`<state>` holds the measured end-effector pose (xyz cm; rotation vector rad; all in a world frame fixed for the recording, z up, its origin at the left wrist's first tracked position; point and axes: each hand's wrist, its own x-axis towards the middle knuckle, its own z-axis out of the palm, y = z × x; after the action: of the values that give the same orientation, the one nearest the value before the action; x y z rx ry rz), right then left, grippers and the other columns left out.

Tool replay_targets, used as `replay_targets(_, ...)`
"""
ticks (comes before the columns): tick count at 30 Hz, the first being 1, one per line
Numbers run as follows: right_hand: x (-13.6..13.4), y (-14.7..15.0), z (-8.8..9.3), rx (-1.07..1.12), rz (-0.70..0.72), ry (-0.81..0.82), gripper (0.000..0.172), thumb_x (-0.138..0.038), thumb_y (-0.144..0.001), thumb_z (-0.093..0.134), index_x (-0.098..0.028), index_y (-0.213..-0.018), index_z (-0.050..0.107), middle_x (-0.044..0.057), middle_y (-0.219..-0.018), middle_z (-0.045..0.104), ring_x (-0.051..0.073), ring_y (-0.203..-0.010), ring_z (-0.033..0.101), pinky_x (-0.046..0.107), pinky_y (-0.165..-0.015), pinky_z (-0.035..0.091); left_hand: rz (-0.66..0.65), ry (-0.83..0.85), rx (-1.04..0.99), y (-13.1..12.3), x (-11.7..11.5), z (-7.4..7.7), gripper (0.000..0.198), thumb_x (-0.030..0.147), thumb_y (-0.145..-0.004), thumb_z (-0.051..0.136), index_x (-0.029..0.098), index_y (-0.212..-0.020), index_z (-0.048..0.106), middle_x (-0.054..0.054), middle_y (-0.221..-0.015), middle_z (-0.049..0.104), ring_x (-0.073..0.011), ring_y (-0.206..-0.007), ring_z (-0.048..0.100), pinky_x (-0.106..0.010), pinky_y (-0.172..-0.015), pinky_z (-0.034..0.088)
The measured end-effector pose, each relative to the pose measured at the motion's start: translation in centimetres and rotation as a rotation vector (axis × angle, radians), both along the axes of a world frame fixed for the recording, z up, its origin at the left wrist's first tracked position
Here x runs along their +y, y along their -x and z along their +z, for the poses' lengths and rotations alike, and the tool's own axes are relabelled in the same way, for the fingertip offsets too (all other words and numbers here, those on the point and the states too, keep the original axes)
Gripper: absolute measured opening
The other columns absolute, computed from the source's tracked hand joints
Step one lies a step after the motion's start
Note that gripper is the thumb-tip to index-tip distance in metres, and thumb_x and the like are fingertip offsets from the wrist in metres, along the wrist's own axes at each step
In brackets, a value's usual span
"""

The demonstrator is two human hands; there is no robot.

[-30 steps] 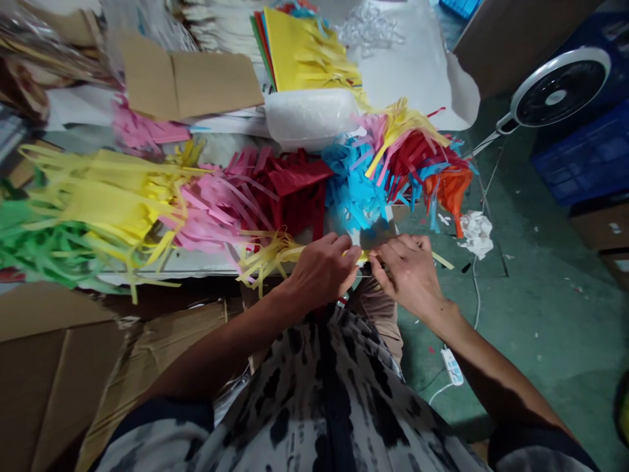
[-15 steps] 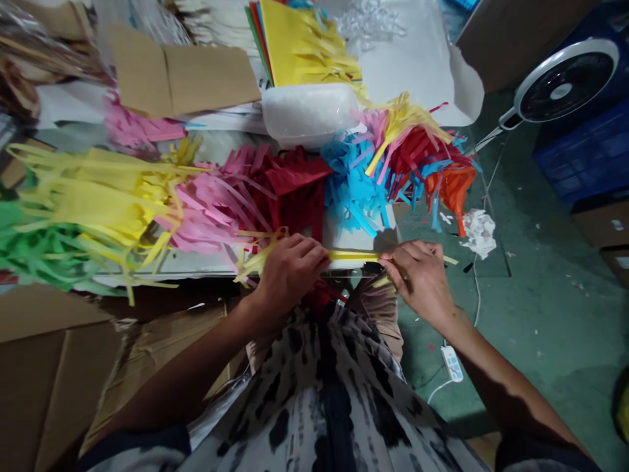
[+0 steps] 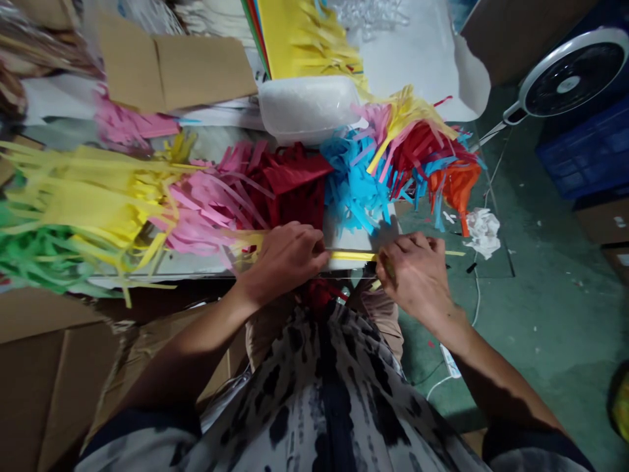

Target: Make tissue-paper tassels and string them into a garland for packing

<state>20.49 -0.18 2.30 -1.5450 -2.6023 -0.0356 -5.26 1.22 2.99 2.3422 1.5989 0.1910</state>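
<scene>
My left hand is closed on a folded yellow fringed paper strip at the near edge of the table. My right hand pinches the same strip's other end, and the strip is stretched taut between the two hands. The strip's loose fringe trails left of my left hand. Just behind the hands lie piles of fringed paper: red, pink, blue and yellow.
A green fringed pile lies at the far left. A white plastic bag and cardboard sit further back. Cardboard boxes stand below left. A fan, crumpled paper and a power strip are on the green floor at right.
My hands have moved apart along the yellow strip: the left slid leftward, the right stayed near the table corner, and the strip between them is now pulled out straight.
</scene>
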Motion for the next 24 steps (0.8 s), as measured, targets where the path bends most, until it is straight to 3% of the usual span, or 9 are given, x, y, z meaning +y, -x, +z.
replay_targets(2,-0.4,0.5,0.2,-0.032,-0.013,-0.054,0.008,-0.028,-0.095,0.060,-0.023,-0.097,0.066,0.011,-0.100,0.073,0.033,-0.103,0.055,0.049,-0.087,0.030,-0.010,-0.018,0.021,-0.1,0.0,0.1,0.016,0.033,-0.092,0.070,0.021,-0.083,0.071,-0.004,-0.082,0.073,-0.0230,-0.080,0.064,-0.034,-0.069,0.041)
replay_targets(5,-1.3,1.1,0.1,-0.029,0.092,-0.133,0.021,-0.017,-0.099,0.055,-0.026,-0.114,0.067,0.008,-0.115,0.075,0.032,-0.115,0.054,0.050,-0.091,0.031,-0.027,-0.161,0.023,-0.6,-0.6,-0.1,0.013,0.032,-0.095,0.069,0.020,-0.097,0.073,-0.007,-0.095,0.075,-0.0259,-0.091,0.066,-0.038,-0.077,0.044)
replay_targets(9,-2.2,0.5,-0.7,0.023,0.223,-0.154,0.030,-0.012,-0.102,0.053,-0.029,-0.120,0.068,0.001,-0.113,0.079,0.026,-0.115,0.056,0.047,-0.092,0.032,-0.219,-0.333,-0.084,-0.8,-2.0,-1.4,0.022,0.027,-0.104,0.060,0.027,-0.121,0.073,-0.003,-0.116,0.078,-0.0238,-0.110,0.065,-0.045,-0.100,0.042)
replay_targets(11,-2.3,-0.6,-1.1,0.049,0.189,-0.139,0.031,-0.013,-0.100,0.056,-0.028,-0.124,0.068,0.000,-0.118,0.079,0.027,-0.116,0.058,0.047,-0.093,0.031,-0.272,-0.347,-0.115,0.2,-2.5,-2.3,0.021,0.026,-0.105,0.058,0.030,-0.117,0.075,0.000,-0.115,0.080,-0.0217,-0.109,0.066,-0.045,-0.103,0.042)
replay_targets(14,-2.0,-2.5,-1.0,0.098,0.162,-0.123,0.031,-0.015,-0.097,0.061,-0.029,-0.124,0.069,0.000,-0.119,0.080,0.029,-0.116,0.060,0.049,-0.093,0.030,-0.210,-0.405,-0.105,2.5,-2.7,-3.1,0.024,0.021,-0.104,0.058,0.032,-0.110,0.078,0.003,-0.109,0.081,-0.0204,-0.108,0.067,-0.045,-0.104,0.042)
replay_targets(18,-1.8,-3.5,-0.5,0.130,0.183,-0.114,0.026,-0.020,-0.098,0.060,-0.028,-0.119,0.073,0.001,-0.120,0.081,0.031,-0.116,0.061,0.050,-0.094,0.029,-0.133,-0.494,-0.041,3.4,-2.8,-2.1,0.029,0.017,-0.103,0.055,0.033,-0.098,0.078,0.005,-0.105,0.081,-0.0223,-0.112,0.065,-0.050,-0.117,0.035)
replay_targets(20,-1.7,-3.3,-0.3,0.120,0.180,-0.115,0.023,-0.022,-0.097,0.060,-0.025,-0.115,0.074,0.003,-0.116,0.081,0.033,-0.116,0.061,0.051,-0.095,0.028,-0.155,-0.504,-0.053,2.0,-2.7,-1.5,0.024,0.019,-0.102,0.056,0.030,-0.102,0.078,0.002,-0.111,0.080,-0.0239,-0.115,0.063,-0.048,-0.113,0.040)
replay_targets(24,-1.3,-2.7,0.3,0.084,0.155,-0.110,0.019,-0.022,-0.094,0.060,-0.023,-0.104,0.076,0.003,-0.106,0.083,0.032,-0.116,0.060,0.051,-0.095,0.027,-0.341,-0.378,-0.093,-2.1,-1.9,-1.6,0.015,0.023,-0.103,0.060,0.019,-0.109,0.074,-0.007,-0.108,0.076,-0.0231,-0.102,0.063,-0.037,-0.085,0.050)
